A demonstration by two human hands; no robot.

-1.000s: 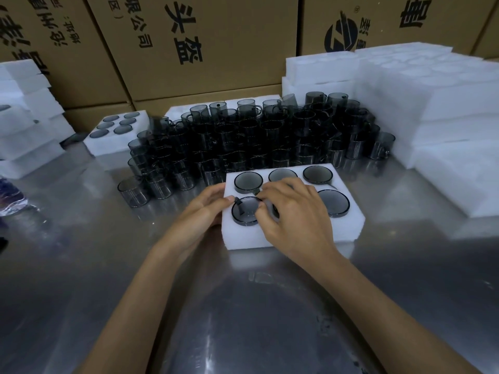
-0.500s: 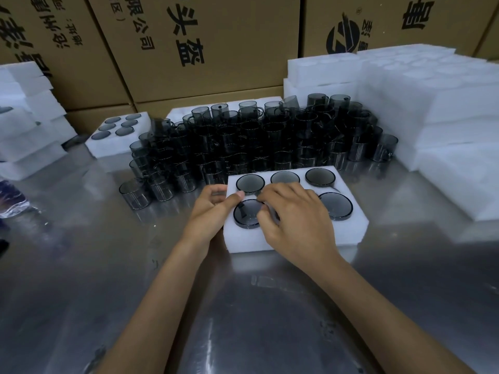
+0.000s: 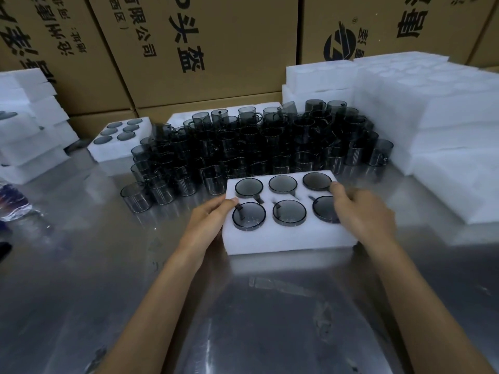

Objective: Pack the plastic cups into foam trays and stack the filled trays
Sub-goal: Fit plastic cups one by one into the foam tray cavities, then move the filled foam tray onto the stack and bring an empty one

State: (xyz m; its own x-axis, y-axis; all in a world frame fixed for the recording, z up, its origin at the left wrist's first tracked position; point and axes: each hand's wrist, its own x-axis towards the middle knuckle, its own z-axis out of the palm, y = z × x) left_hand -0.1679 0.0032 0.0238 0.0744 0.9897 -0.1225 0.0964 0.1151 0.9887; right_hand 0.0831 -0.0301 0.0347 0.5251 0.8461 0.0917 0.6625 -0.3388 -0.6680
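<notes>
A white foam tray [image 3: 289, 240] lies on the metal table in front of me, and dark smoky plastic cups [image 3: 289, 212] fill all of its round pockets. My left hand [image 3: 206, 222] grips the tray's left end, thumb on the top face. My right hand [image 3: 361, 211] grips the right end, its thumb on top between the two right-hand cups and its palm covering part of the near right cup. Behind the tray stands a dense crowd of loose cups [image 3: 259, 147].
Another filled tray [image 3: 118, 147] sits at the back left. Stacks of foam trays stand at the right [image 3: 445, 130] and at the far left [image 3: 24, 122]. Cardboard boxes [image 3: 205, 49] wall off the back. A wrapped object [image 3: 13, 206] lies at the left edge.
My right hand left the middle front cup and moved to the tray's right end. My left hand shifted to clasp the left end. All pockets now show cups.
</notes>
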